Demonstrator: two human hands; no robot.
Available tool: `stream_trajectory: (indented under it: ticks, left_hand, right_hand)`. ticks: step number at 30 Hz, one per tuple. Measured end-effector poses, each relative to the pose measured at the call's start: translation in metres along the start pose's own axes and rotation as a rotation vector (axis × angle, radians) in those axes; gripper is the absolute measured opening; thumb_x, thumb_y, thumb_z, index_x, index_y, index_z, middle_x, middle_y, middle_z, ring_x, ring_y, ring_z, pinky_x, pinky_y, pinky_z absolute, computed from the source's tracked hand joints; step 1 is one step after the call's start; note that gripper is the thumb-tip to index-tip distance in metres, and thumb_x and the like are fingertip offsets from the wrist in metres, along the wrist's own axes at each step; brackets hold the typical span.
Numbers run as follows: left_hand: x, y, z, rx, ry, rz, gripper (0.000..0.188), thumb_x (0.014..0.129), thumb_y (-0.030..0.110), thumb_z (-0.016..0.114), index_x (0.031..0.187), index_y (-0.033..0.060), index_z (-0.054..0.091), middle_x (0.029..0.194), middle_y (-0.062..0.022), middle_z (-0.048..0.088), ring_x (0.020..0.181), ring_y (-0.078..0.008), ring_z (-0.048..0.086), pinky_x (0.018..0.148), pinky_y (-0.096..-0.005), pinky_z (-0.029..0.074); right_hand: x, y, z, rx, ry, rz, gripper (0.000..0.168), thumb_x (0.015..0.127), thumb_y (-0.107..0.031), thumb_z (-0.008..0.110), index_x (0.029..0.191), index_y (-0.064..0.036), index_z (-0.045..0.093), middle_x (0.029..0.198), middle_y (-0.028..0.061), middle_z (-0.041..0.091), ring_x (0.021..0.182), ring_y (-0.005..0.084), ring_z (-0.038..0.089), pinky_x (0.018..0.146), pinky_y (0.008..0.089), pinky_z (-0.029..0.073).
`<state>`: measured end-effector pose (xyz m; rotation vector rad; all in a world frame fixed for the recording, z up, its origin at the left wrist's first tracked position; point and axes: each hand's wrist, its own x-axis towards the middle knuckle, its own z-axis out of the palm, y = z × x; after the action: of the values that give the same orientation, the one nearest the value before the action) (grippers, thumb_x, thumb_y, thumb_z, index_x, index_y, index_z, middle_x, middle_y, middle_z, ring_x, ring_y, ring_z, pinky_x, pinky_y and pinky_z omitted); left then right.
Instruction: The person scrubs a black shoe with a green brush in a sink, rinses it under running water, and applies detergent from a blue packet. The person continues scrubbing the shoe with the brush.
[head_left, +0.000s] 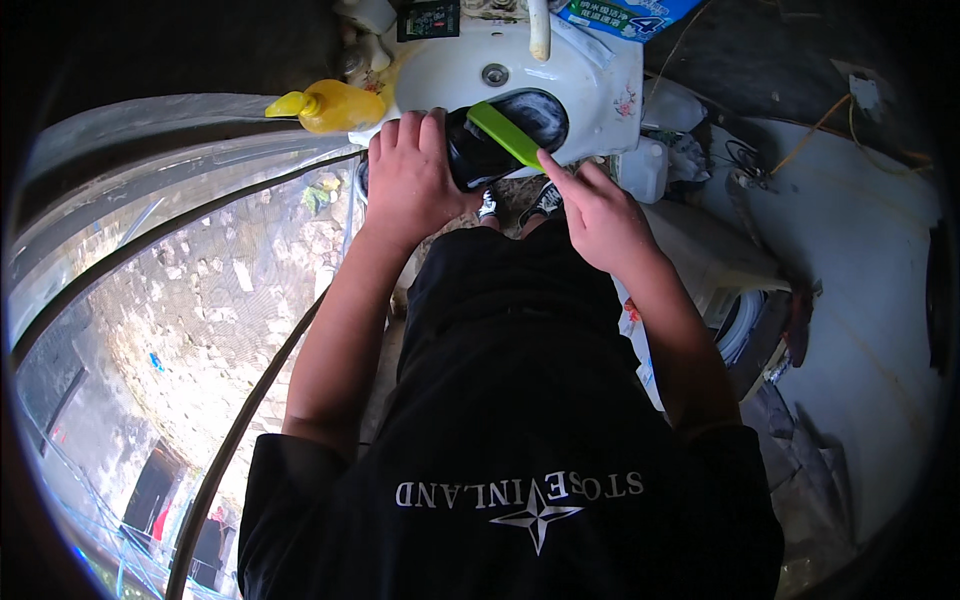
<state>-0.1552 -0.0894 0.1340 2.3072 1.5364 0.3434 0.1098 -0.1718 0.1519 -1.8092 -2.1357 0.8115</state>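
Note:
A wet, black slipper (469, 161) is tilted over the near rim of a white ceramic washbasin (442, 64). My left hand (412, 172) grips its left end, the thumb on the near side. Whitish foam (536, 109) covers part of its oval far end. My right hand (592, 199) holds one end of a green brush (506, 135), with the index finger stretched along it. The brush lies slantwise across the slipper; its bristles are hidden beneath. Beyond the slipper are the metal drain (495, 74) and a white spout (538, 30).
A yellow pump bottle (341, 105) lies left of the basin. A black packet (427, 20) and a blue detergent bag (630, 15) are at the back. Translucent plastic jugs (643, 169) stand at right, near a washing machine-like appliance (709, 240). A window (225, 300) is on the left.

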Motion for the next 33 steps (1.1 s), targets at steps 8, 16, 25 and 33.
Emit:
stream_trajectory:
  ticks: [8, 16, 25, 33]
  left_hand:
    - [-0.004, 0.001, 0.015, 0.026, 0.023, -0.064, 0.109, 0.055, 0.039, 0.099, 0.146, 0.0039, 0.052, 0.128, -0.0173, 0.059, 0.120, -0.0403, 0.056, 0.109, -0.0502, 0.044]
    - [-0.010, -0.005, 0.022, 0.046, 0.097, -0.031, 0.110, 0.054, 0.040, 0.100, 0.146, 0.0036, 0.052, 0.128, -0.0165, 0.059, 0.119, -0.0395, 0.056, 0.108, -0.0508, 0.044]
    - [-0.008, -0.007, 0.028, -0.020, 0.041, -0.006, 0.107, 0.055, 0.042, 0.099, 0.144, 0.0015, 0.053, 0.127, -0.0161, 0.059, 0.117, -0.0385, 0.057, 0.106, -0.0501, 0.044]
    - [-0.008, 0.007, 0.033, -0.086, -0.010, -0.009, 0.107, 0.055, 0.042, 0.098, 0.143, 0.0011, 0.053, 0.128, -0.0157, 0.059, 0.121, -0.0383, 0.056, 0.108, -0.0501, 0.043]
  right_hand:
    - [-0.001, 0.008, 0.018, -0.087, 0.049, 0.058, 0.056, 0.103, -0.013, 0.063, 0.157, -0.026, 0.060, 0.097, 0.0159, 0.062, 0.084, 0.0384, 0.069, 0.076, 0.0474, 0.059]
    - [-0.007, 0.023, 0.010, -0.114, -0.009, 0.100, 0.058, 0.101, -0.014, 0.066, 0.157, -0.030, 0.061, 0.095, 0.0142, 0.061, 0.080, 0.0342, 0.069, 0.073, 0.0454, 0.059]
    - [0.004, 0.040, 0.023, -0.181, 0.153, 0.157, 0.055, 0.103, -0.017, 0.064, 0.157, -0.028, 0.059, 0.100, 0.0148, 0.064, 0.084, 0.0385, 0.069, 0.076, 0.0487, 0.059]
    - [0.015, 0.029, 0.027, -0.174, 0.158, 0.217, 0.059, 0.101, -0.014, 0.066, 0.158, -0.027, 0.059, 0.093, 0.0140, 0.061, 0.083, 0.0352, 0.069, 0.076, 0.0472, 0.059]
